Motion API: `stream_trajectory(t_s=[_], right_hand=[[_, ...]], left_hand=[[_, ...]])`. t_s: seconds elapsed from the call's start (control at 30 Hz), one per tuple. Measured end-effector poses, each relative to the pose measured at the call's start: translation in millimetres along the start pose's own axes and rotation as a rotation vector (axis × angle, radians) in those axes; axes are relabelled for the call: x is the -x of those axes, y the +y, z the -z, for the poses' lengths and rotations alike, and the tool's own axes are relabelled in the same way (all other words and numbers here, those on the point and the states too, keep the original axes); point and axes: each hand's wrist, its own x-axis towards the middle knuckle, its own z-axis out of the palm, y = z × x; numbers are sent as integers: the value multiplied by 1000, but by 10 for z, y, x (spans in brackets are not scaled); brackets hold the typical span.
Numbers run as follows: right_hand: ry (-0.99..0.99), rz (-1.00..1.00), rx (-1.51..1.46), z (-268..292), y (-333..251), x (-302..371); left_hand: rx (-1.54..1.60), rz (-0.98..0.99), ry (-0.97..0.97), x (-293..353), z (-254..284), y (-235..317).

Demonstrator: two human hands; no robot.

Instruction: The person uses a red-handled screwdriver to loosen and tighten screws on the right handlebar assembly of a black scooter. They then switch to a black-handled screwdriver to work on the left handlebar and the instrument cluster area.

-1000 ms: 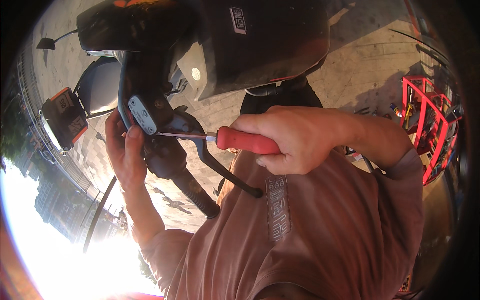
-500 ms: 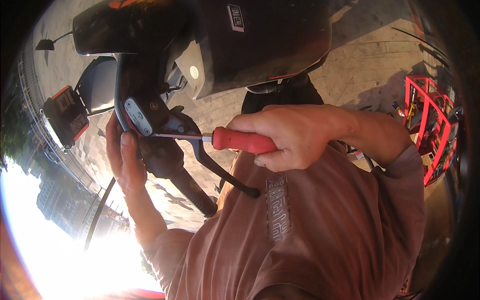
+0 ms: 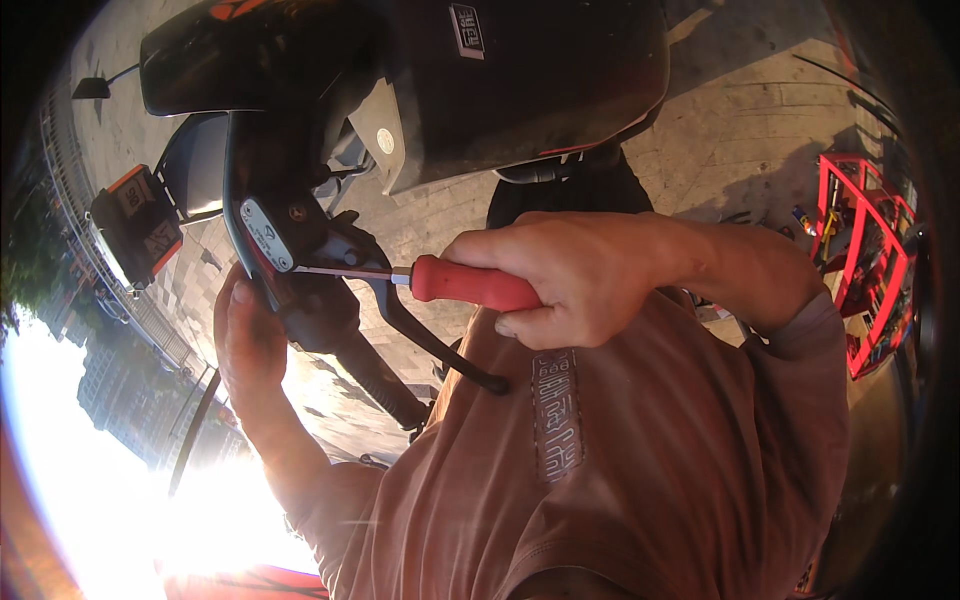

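A dark motor scooter (image 3: 540, 95) filled the upper middle of the view on stone paving (image 3: 770, 110); to its left stood a dark box with orange edging (image 3: 135, 228), and well apart on the right a red metal rack (image 3: 868, 262) held assorted items. At the scooter's near end, the handlebar grip (image 3: 385, 388) slanted toward the person's shirt (image 3: 640, 430), and the black brake lever (image 3: 430, 340) ran alongside it. The right hand (image 3: 570, 280) was closed in a fist around a red-handled screwdriver (image 3: 475, 284); the left hand (image 3: 252, 340) was half curled against the outer side of the handlebar housing (image 3: 318, 312), thumb up, some fingers hidden behind it, so how firmly it held could not be told. The screwdriver's thin shaft pointed left, across the lever's base, to the lower corner of the pale oblong cover plate (image 3: 266, 236); contact at the tip was too small to make out. The plate lay in place on the dark reservoir, so judging from this its removal was not done; the upper screw (image 3: 249, 210) and lower screw (image 3: 283, 264) both showed at its ends; whether either was loose or tight could not be seen.
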Motion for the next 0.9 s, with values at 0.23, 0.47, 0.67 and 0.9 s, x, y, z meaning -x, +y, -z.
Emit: stream_trajectory(t_s=[0.23,0.47,0.67,0.9], right_hand=[[-7,-24,0,20,-28,-6],[-13,3,50,26,-20,-1],[-33,22,75,32,-5,-5],[-9,21,52,-3,-22,10]], left_hand=[[-6,93,-14,-87,2,0],[115,191,-94,-190,135,-167],[20,195,-66,-220,91,-178],[228,115,-57,-232,61,-260]])
